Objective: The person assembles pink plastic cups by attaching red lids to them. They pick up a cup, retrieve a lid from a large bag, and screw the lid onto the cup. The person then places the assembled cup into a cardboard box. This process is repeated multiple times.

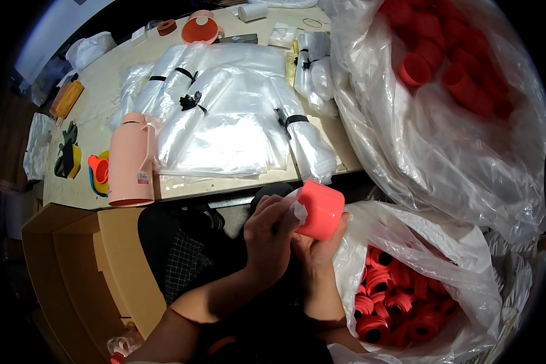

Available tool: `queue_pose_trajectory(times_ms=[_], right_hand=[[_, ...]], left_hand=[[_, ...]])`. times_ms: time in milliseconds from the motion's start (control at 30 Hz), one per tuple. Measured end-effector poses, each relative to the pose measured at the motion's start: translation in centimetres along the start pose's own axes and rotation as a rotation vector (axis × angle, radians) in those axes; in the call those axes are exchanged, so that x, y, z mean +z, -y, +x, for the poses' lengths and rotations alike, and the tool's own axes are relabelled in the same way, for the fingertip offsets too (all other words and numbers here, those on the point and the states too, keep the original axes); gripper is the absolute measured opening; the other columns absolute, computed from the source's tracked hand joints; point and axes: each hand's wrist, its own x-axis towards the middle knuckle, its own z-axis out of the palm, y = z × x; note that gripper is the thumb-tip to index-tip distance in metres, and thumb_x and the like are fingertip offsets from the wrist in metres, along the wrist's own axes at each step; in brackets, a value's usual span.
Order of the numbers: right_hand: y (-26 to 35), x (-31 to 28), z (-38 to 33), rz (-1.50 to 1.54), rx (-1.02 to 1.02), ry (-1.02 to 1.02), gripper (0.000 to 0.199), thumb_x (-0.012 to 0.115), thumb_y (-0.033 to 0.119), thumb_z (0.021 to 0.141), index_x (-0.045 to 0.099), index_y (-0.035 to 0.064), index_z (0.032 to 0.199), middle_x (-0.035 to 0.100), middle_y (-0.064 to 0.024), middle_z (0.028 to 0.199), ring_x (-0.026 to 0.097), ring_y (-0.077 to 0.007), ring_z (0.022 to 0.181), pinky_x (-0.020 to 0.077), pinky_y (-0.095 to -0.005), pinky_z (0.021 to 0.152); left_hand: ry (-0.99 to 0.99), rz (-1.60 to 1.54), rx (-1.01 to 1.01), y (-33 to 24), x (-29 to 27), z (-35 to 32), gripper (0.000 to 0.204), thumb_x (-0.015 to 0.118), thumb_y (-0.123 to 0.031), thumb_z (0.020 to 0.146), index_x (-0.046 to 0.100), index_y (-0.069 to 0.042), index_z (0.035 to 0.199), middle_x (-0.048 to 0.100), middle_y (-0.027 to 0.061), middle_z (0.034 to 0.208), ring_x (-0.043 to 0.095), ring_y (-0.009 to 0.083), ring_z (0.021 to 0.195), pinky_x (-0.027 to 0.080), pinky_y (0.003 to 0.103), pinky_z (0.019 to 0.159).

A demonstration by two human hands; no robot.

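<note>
A glossy coral-red plastic cup (pixel 323 209) is tilted in front of me, above my lap. My right hand (pixel 323 249) is closed around its underside, with the fingers partly hidden behind it. At the cup's left side my left hand (pixel 268 233) is closed, pinching a small crumpled white piece (pixel 298 212) against the cup; whether it is cloth or paper does not show. Close to my right arm is a plastic sack (pixel 476 261) filled with red ring-shaped parts (pixel 400 303).
A large clear bag (pixel 370 109) of red cups (pixel 415 70) stands at the upper right. On the table (pixel 88 130) lie stacked clear plastic bags (pixel 224 142) beside a pink jug (pixel 127 161). An open cardboard box (pixel 79 279) sits at lower left.
</note>
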Motion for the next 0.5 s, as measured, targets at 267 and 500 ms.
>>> queue_pose_trajectory(times_ms=[267, 500], right_hand=[[0.3, -1.7, -0.2, 0.108, 0.013, -0.143, 0.059, 0.042, 0.062, 0.099, 0.054, 0.0111, 0.127, 0.062, -0.0073, 0.103, 0.057, -0.0205, 0.086, 0.0403, -0.0262, 0.052], [-0.8, -1.8, 0.6, 0.172, -0.012, -0.073, 0.05, 0.034, 0.055, 0.105, 0.055, 0.0118, 0.119, 0.063, -0.005, 0.105, 0.059, -0.0181, 0.084, 0.0457, -0.0318, 0.06]], left_hand=[[-0.133, -0.301, -0.239, 3.3, -4.2, 6.4, 0.03, 0.048, -0.02, 0.102, 0.069, -0.001, 0.09, 0.065, 0.0008, 0.079, 0.054, 0.0073, 0.069, 0.043, 0.025, 0.066], [-0.077, 0.249, 0.358, 3.0, -2.9, 1.3, 0.009, 0.071, 0.004, 0.083, 0.066, 0.001, 0.09, 0.061, 0.0065, 0.082, 0.058, 0.0136, 0.069, 0.047, 0.028, 0.061]])
